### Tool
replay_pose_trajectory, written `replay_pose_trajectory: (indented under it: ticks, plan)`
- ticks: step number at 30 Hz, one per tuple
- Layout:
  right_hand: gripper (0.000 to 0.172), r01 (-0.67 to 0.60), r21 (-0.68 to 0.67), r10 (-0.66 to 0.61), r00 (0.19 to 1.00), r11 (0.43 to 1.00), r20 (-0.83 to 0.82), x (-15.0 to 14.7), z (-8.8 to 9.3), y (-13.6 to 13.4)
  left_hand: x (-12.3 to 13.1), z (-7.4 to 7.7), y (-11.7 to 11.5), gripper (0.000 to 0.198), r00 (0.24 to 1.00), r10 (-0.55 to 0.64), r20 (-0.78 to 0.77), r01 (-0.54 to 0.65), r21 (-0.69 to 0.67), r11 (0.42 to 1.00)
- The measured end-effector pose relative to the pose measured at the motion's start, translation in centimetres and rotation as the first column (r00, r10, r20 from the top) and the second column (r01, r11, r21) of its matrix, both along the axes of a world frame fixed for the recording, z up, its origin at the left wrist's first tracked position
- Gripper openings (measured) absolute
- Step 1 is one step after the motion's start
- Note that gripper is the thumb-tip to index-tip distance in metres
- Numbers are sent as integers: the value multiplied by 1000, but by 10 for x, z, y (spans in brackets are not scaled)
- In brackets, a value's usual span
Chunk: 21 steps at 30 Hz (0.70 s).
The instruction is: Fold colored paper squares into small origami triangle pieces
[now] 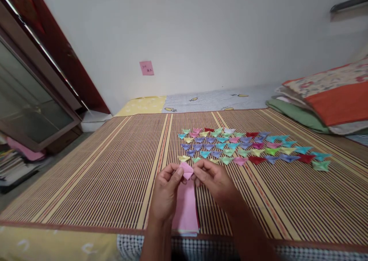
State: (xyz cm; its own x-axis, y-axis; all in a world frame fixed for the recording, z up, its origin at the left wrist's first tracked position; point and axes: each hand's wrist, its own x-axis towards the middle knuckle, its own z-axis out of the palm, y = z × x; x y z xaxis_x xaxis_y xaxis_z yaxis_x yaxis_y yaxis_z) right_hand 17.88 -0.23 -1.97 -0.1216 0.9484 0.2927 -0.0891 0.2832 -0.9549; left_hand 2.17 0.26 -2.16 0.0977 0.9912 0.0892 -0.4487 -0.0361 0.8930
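A small folded piece of pink paper (187, 170) is held up between my two hands, with creases meeting near its middle. My left hand (169, 188) pinches its left side between thumb and fingers. On the other side, the thumb and fingertips of my right hand (215, 180) grip its right corner. Beneath my hands lies a stack of paper sheets (186, 211), pink on top, near the mat's front edge. Several rows of small folded paper shapes (230, 151) in many colours spread out just beyond my hands and to the right.
A striped bamboo mat (109, 176) covers the bed. Folded bedding and an orange pillow (339, 100) are piled at the back right. A pink note (147, 68) is stuck on the white wall. At left stand a glass-fronted cabinet (31, 96) and several stacked books (17, 165).
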Motion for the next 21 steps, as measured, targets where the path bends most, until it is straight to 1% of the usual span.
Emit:
replay_pose_trajectory:
  ticks: [2, 5, 6, 8, 10, 12, 13, 15, 16, 17, 19, 21]
  plan:
    - [18, 10, 41, -9, 1000, 999, -20, 1, 1, 0, 2, 4, -1, 22, 993, -80, 89, 83, -36, 996]
    - [22, -18, 67, 20, 999, 998, -36, 0, 3, -1, 6, 8, -4, 21, 960, -203, 194, 226, -104, 968]
    - [22, -39, 65, 42, 998, 997, -40, -1, 3, -1, 8, 8, -5, 22, 946, -235, 224, 268, -131, 954]
    - [18, -77, 40, 79, 995, 996, -66, -2, 3, -2, 12, 8, -7, 26, 922, -282, 264, 332, -166, 929]
    - [12, -108, -3, 107, 987, 994, -121, -3, 3, -3, 15, 6, -7, 29, 913, -313, 260, 364, -173, 915]
    - [12, -112, -17, 108, 981, 994, -160, -1, 3, -3, 15, 4, -7, 29, 929, -312, 201, 347, -175, 921]
    - [12, -90, -4, 88, 984, 996, -154, 0, 3, -3, 13, 4, -6, 28, 946, -286, 151, 310, -171, 935]
    - [13, -2, 47, 6, 996, 999, -88, 4, 3, -1, 7, 4, -5, 28, 980, -200, 21, 201, -136, 970]
    - [14, 45, 67, -42, 998, 997, -47, 6, 3, 0, 4, 5, -4, 29, 987, -152, -48, 147, -101, 984]
    - [14, 78, 71, -78, 997, 994, -12, 7, 3, 1, 1, 6, -4, 30, 985, -127, -114, 120, -63, 991]
    - [15, 101, 43, -102, 994, 994, 33, 8, 1, 1, -3, 8, -5, 24, 973, -109, -205, 110, -9, 994]
    - [17, 85, 2, -85, 996, 996, 35, 6, -1, 1, -3, 11, -6, 21, 970, -88, -227, 95, 19, 995]
